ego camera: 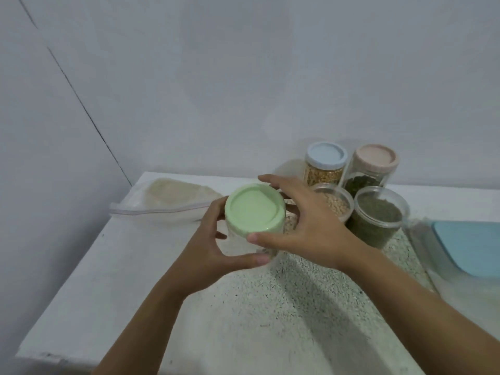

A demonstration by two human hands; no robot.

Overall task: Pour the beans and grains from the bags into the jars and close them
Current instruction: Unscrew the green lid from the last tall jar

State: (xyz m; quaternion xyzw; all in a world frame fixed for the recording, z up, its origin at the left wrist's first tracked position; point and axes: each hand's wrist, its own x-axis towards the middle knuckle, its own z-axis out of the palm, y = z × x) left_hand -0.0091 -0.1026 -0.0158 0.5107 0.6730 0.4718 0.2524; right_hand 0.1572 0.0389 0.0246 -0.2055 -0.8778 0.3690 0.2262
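Note:
A clear jar stands on the speckled counter (270, 307), capped by a pale green lid (254, 209). My left hand (213, 253) wraps the jar's body from the left and front. My right hand (305, 226) grips the lid's rim, thumb at the front, fingers round the back. Behind it to the right stand two lidless jars, one of pale beans (335, 201) and one of green grains (378, 215). Further back are a blue-lidded jar (326, 163) of yellow grains and a pink-lidded jar (374, 166) with dark green contents. A zip bag (173, 198) of pale grains lies at the back left.
A blue flat lid or board (473, 247) lies on clear plastic at the right edge. The counter's left edge drops off beside a grey wall, and another wall rises right behind the jars.

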